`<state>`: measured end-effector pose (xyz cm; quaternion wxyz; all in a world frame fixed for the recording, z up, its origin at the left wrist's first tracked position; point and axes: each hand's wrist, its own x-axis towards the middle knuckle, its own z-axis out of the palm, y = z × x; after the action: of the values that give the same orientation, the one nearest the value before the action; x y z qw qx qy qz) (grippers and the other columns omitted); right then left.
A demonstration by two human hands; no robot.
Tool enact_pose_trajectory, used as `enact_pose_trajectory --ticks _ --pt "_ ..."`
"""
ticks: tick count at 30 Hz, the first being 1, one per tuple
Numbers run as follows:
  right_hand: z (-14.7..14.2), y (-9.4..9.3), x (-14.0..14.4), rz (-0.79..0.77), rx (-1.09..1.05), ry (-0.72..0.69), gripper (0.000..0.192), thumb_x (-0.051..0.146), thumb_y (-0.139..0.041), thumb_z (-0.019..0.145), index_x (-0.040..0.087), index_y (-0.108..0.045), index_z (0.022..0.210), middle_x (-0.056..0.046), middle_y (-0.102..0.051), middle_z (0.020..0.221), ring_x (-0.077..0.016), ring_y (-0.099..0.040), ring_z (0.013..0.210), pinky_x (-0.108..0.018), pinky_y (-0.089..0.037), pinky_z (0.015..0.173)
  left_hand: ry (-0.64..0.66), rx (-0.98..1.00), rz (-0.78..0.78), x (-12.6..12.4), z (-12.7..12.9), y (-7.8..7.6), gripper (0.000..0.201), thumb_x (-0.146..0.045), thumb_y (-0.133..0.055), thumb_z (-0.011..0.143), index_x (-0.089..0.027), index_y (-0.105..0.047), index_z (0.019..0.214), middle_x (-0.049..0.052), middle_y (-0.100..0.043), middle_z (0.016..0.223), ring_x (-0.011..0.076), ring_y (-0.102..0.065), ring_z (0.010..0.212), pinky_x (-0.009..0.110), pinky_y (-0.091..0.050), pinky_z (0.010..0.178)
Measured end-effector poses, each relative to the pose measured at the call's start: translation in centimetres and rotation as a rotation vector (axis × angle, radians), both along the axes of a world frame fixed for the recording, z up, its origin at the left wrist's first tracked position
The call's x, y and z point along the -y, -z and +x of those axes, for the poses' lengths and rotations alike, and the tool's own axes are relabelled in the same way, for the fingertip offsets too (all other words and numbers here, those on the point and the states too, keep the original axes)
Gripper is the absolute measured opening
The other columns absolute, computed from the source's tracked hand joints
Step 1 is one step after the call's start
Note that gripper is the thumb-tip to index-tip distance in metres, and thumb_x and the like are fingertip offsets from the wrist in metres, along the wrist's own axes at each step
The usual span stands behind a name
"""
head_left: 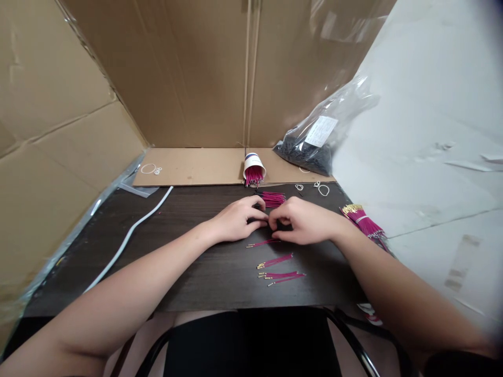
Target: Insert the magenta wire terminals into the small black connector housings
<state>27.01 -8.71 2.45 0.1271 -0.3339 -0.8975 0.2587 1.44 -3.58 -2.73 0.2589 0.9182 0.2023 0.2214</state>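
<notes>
My left hand (pixel 240 219) and my right hand (pixel 302 221) meet over the middle of the dark table, fingertips almost touching. Both are closed in a pinch; anything between the fingers is too small or hidden to make out. Just beyond them lies a pile of short magenta wires (pixel 274 199). One or more loose magenta wires with gold ends (pixel 259 243) lie just below my right hand. Closer to me are two small groups of the same wires, an upper group (pixel 275 260) and a lower group (pixel 283 276), gold ends to the left.
A paper cup (pixel 251 158) lies tipped at the back, packed with magenta wires. Behind stands a cardboard wall (pixel 188 73). At right are a banded wire bundle (pixel 365 224), white rubber bands (pixel 323 190) and a clear bag of black parts (pixel 306 154). A pale tube (pixel 131 230) runs along the left.
</notes>
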Motion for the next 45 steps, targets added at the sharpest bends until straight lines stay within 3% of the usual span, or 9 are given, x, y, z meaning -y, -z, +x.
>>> enact_pose_trajectory --ticks 4,8,20,24,28,33,38,45 --pt "-1.8 1.0 0.7 -0.02 0.003 -0.06 0.016 0.008 -0.09 0.092 0.015 -0.076 0.096 0.002 -0.064 0.079 -0.0107 -0.054 0.068 -0.025 -0.034 0.065 -0.048 0.053 -0.04 -0.2 -0.1 0.0 0.015 -0.024 -0.07 0.102 -0.019 -0.084 0.104 0.009 -0.069 0.125 0.0216 -0.069 0.112 0.038 -0.054 0.104" --pt "-2.7 1.7 1.1 -0.023 0.056 -0.06 0.014 0.005 -0.081 0.099 0.014 -0.072 0.093 -0.001 -0.066 0.086 -0.0131 -0.057 0.075 -0.025 -0.036 0.068 -0.083 0.03 -0.051 -0.3 -0.1 -0.1 0.015 -0.027 -0.067 0.104 -0.017 -0.079 0.1 0.009 -0.068 0.123 0.022 -0.069 0.109 0.04 -0.055 0.102" --pt "-3.4 1.7 2.1 0.229 0.275 -0.059 0.015 0.014 -0.066 0.11 0.013 -0.061 0.096 -0.007 -0.062 0.093 -0.019 -0.05 0.078 -0.033 -0.037 0.075 -0.052 -0.029 0.098 -0.8 -0.7 -0.2 0.013 -0.024 -0.064 0.103 -0.016 -0.074 0.103 0.008 -0.071 0.118 0.0208 -0.071 0.101 0.036 -0.057 0.092" --pt "-3.1 1.7 1.8 0.321 0.13 -0.038 0.006 0.009 -0.058 0.109 0.011 -0.06 0.104 -0.01 -0.062 0.104 -0.0211 -0.051 0.089 -0.034 -0.04 0.084 -0.036 -0.052 0.166 -1.4 -1.0 -0.1 0.013 -0.022 -0.065 0.101 -0.014 -0.076 0.104 0.009 -0.074 0.117 0.0229 -0.072 0.102 0.037 -0.058 0.092" --pt "-2.3 2.2 0.4 0.505 -0.126 0.047 0.014 0.01 -0.045 0.114 0.013 -0.057 0.106 -0.01 -0.062 0.101 -0.0223 -0.053 0.092 -0.037 -0.04 0.088 -0.042 -0.068 0.208 -1.8 -1.2 -0.1 0.015 -0.02 -0.062 0.102 -0.013 -0.076 0.105 0.01 -0.074 0.116 0.023 -0.072 0.101 0.037 -0.057 0.092" --pt "-1.3 3.3 -1.6 0.497 -0.398 0.181 0.016 0.011 -0.059 0.111 0.015 -0.064 0.126 -0.005 -0.068 0.106 -0.0172 -0.063 0.092 -0.032 -0.048 0.086 -0.089 -0.008 0.134 -1.7 -1.0 0.0 0.014 -0.02 -0.06 0.102 -0.013 -0.072 0.102 0.009 -0.071 0.108 0.0187 -0.067 0.09 0.033 -0.054 0.084" --pt "-0.7 4.3 -2.6 0.485 -0.407 0.249 0.013 0.015 -0.059 0.11 0.015 -0.071 0.106 -0.006 -0.07 0.101 -0.0178 -0.066 0.086 -0.033 -0.051 0.08 -0.241 0.056 -0.06 -1.8 -0.7 0.4 0.01 -0.024 -0.067 0.096 -0.016 -0.073 0.098 0.003 -0.067 0.083 0.0147 -0.056 0.07 0.031 -0.046 0.071" --pt "-1.1 4.6 -2.6 0.529 -0.453 0.313 0.011 0.013 -0.059 0.104 0.015 -0.069 0.101 -0.003 -0.067 0.092 -0.0143 -0.061 0.078 -0.029 -0.048 0.073 -0.336 0.172 -0.185 -2.0 -0.3 0.4 0.017 -0.027 -0.062 0.102 -0.014 -0.071 0.099 0.006 -0.072 0.091 0.0144 -0.055 0.072 0.031 -0.046 0.073"
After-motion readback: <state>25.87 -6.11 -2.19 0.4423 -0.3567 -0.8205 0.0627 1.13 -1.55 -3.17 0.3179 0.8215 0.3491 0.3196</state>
